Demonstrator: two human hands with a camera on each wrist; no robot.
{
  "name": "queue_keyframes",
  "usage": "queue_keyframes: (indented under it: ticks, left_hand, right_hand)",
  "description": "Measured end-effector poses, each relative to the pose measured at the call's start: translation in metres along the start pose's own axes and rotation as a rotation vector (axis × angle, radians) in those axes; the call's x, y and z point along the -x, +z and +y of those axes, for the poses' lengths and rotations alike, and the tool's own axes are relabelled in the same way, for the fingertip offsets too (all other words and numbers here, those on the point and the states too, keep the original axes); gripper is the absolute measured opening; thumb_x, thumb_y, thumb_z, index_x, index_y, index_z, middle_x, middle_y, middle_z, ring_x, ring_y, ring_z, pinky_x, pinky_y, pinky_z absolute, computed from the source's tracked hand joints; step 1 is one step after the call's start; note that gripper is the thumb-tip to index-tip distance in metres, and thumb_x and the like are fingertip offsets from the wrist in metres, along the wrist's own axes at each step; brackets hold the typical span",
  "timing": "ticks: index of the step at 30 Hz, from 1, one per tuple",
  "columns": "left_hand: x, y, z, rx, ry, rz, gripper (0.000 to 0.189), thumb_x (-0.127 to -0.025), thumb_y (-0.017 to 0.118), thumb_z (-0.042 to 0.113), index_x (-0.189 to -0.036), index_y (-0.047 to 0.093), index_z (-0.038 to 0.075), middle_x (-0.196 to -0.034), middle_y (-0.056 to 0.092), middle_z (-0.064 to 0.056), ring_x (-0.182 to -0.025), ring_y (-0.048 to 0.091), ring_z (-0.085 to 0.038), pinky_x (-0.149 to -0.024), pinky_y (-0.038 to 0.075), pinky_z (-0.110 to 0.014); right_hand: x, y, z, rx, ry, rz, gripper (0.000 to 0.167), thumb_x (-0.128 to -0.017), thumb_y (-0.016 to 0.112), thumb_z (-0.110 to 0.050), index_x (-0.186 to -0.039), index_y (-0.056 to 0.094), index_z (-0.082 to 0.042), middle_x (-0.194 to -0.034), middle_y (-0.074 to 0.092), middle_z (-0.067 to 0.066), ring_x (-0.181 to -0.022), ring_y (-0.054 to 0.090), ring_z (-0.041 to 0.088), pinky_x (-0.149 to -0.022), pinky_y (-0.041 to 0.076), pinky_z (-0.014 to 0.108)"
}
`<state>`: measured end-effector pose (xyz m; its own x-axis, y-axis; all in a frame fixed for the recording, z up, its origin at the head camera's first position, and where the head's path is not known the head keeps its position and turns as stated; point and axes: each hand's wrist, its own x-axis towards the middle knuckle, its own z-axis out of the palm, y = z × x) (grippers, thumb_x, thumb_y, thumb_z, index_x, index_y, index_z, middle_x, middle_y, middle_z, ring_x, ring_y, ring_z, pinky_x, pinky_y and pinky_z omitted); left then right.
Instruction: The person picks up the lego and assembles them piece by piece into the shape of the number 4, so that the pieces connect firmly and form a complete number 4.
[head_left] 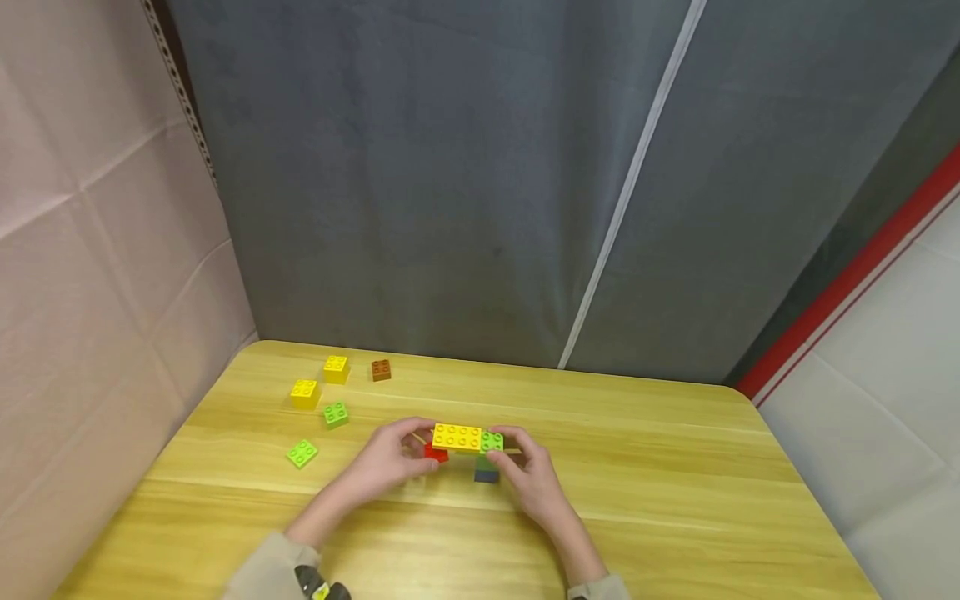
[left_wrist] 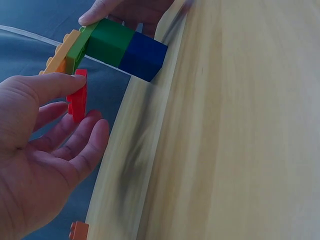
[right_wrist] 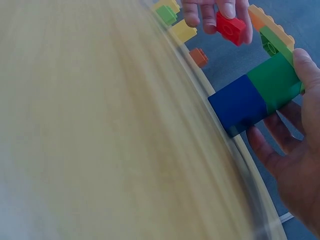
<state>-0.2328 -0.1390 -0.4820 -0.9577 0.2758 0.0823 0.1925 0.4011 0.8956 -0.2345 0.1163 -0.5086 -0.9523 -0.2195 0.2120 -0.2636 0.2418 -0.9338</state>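
Pinching red brick [head_left: 437, 452] in half-closed left hand [head_left: 393, 456], near overhanging yellow brick [head_left: 457, 437]; gripping stack [left_wrist: 111, 44] in half-curled right hand [head_left: 531, 477], above desk [head_left: 675, 483]. Could prise yellow brick loose by pushing upward off-centre.

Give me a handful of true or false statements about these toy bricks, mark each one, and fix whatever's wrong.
1. The left grip holds a red brick. True.
2. The right grip is empty. False: the right grip holds a stack of joined bricks.
3. A blue brick forms one end of that stack. True.
4. The red brick is pressed onto the blue brick. False: they are apart.
5. In the head view, the brown brick lies left of both small yellow bricks. False: the brown brick lies right of the small yellow bricks.
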Motion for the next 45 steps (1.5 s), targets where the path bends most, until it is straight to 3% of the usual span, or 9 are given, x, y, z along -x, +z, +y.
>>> queue_keyframes:
  ticks: [10, 25, 31, 36, 41, 45]
  left_hand:
    - [-0.003, 0.003, 0.009, 0.02, 0.01, -0.018, 0.047, -0.085, 0.083, 0.006, -0.129, 0.066, 0.005, -0.11, 0.069, -0.003, -0.092, 0.063, -0.021, -0.07, 0.055, -0.028]
    - [-0.005, 0.005, 0.014, 0.041, -0.008, -0.007, 0.053, -0.086, 0.081, 0.004, -0.136, 0.063, 0.005, -0.116, 0.067, -0.003, -0.095, 0.063, -0.02, -0.071, 0.053, -0.027]
    - [-0.005, 0.005, 0.016, 0.097, -0.003, -0.014, 0.052, -0.087, 0.08, 0.003, -0.136, 0.063, 0.003, -0.116, 0.066, -0.007, -0.094, 0.064, -0.021, -0.074, 0.054, -0.026]
    - [-0.006, 0.004, 0.018, 0.18, 0.001, -0.031, 0.051, -0.088, 0.078, 0.001, -0.136, 0.062, -0.002, -0.119, 0.066, -0.012, -0.095, 0.066, -0.023, -0.076, 0.055, -0.026]
    - [-0.006, 0.004, 0.019, 0.226, -0.008, -0.039, 0.05, -0.088, 0.077, -0.001, -0.135, 0.061, -0.003, -0.118, 0.066, -0.014, -0.095, 0.066, -0.025, -0.076, 0.055, -0.025]
    - [-0.007, 0.005, 0.019, 0.246, -0.006, -0.042, 0.049, -0.088, 0.076, -0.002, -0.135, 0.061, -0.004, -0.12, 0.065, -0.015, -0.096, 0.066, -0.027, -0.077, 0.056, -0.025]
  right_hand:
    - [0.001, -0.003, 0.002, -0.055, -0.04, -0.032, 0.03, -0.1, 0.067, -0.01, -0.129, 0.064, -0.009, -0.123, 0.065, 0.016, -0.096, 0.068, 0.024, -0.08, 0.057, 0.027]
    - [0.001, 0.001, 0.002, -0.052, -0.011, -0.01, 0.03, -0.1, 0.065, -0.005, -0.13, 0.063, -0.008, -0.125, 0.065, 0.013, -0.098, 0.067, 0.025, -0.081, 0.056, 0.025]
    - [0.005, 0.001, -0.019, -0.042, 0.002, 0.001, 0.028, -0.1, 0.064, -0.001, -0.128, 0.063, -0.002, -0.122, 0.065, 0.019, -0.098, 0.067, 0.029, -0.081, 0.055, 0.024]
    - [0.009, 0.0, -0.032, -0.067, -0.047, -0.004, 0.026, -0.1, 0.064, -0.002, -0.126, 0.062, 0.001, -0.12, 0.064, 0.022, -0.096, 0.068, 0.032, -0.08, 0.056, 0.025]
    - [0.004, 0.002, -0.015, -0.067, -0.006, 0.001, 0.029, -0.1, 0.064, 0.0, -0.128, 0.062, -0.002, -0.12, 0.065, 0.018, -0.099, 0.067, 0.034, -0.082, 0.055, 0.025]
    - [0.002, 0.002, -0.001, -0.064, -0.012, 0.008, 0.029, -0.101, 0.063, -0.002, -0.13, 0.062, -0.005, -0.12, 0.066, 0.014, -0.1, 0.067, 0.028, -0.082, 0.056, 0.026]
